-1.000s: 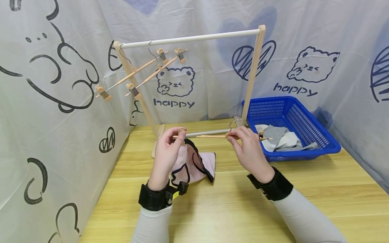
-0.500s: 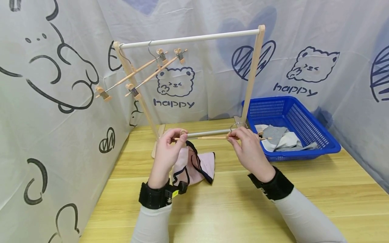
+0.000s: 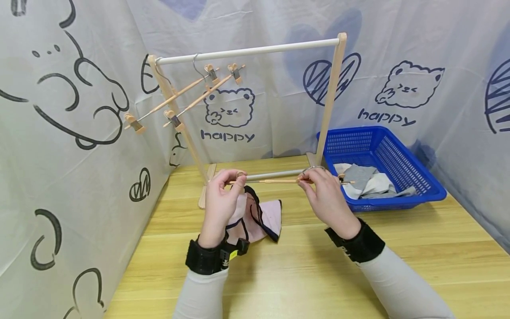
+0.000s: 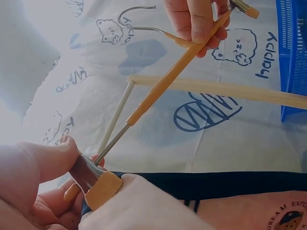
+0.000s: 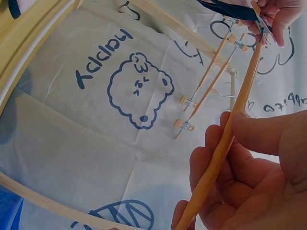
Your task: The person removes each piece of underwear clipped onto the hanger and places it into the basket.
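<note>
While the left hand [image 3: 220,199] pinches a clip [image 4: 98,186] onto the pink garment [image 3: 259,217] and the right hand [image 3: 326,195] grips the hanger [image 3: 279,180], the other clip is unfastened and nothing hangs on the rack [image 3: 247,49].

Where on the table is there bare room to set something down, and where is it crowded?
Bare table lies between the forearms and right of the right hand, below the blue basket. It is crowded around the left hand, pink garment, hanger and rack base.

The word "happy" is printed under each cartoon bear on the backdrop cloth [image 3: 279,110], and "DREAM" shows on the pink garment [image 4: 249,213].
</note>
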Demonstrator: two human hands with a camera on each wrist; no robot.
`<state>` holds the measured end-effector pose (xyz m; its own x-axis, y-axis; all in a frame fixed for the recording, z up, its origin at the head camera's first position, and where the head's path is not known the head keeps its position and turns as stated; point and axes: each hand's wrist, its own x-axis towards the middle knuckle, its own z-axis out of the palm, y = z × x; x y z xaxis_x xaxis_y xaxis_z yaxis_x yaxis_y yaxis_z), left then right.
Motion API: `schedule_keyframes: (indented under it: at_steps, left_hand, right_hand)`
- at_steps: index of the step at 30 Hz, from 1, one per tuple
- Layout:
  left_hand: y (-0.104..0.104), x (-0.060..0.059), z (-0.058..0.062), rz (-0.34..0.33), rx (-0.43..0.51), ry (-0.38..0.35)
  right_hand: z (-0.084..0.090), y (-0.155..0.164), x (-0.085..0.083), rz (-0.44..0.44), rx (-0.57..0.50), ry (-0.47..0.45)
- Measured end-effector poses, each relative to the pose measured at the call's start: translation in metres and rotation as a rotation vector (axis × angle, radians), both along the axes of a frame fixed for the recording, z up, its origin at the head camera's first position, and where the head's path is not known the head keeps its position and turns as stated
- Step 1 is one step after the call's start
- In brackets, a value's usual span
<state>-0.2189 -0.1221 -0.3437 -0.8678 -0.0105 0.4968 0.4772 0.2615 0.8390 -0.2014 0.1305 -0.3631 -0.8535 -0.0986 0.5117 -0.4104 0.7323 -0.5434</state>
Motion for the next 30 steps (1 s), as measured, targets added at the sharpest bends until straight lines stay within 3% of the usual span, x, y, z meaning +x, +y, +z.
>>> schedule_keyframes:
  at_steps: [19,30]
  left_hand:
    - [0.0033,0.0023,0.0004,0.026,0.013,-0.009]
    - [0.0041,0.0058,0.0030,-0.001,-0.060,-0.048]
  right_hand:
    - [0.0005,0.0004,0.0001,-0.011,-0.007,0.002]
    - [0.0002,0.0003,-0.0008,-0.010,-0.036,0.046]
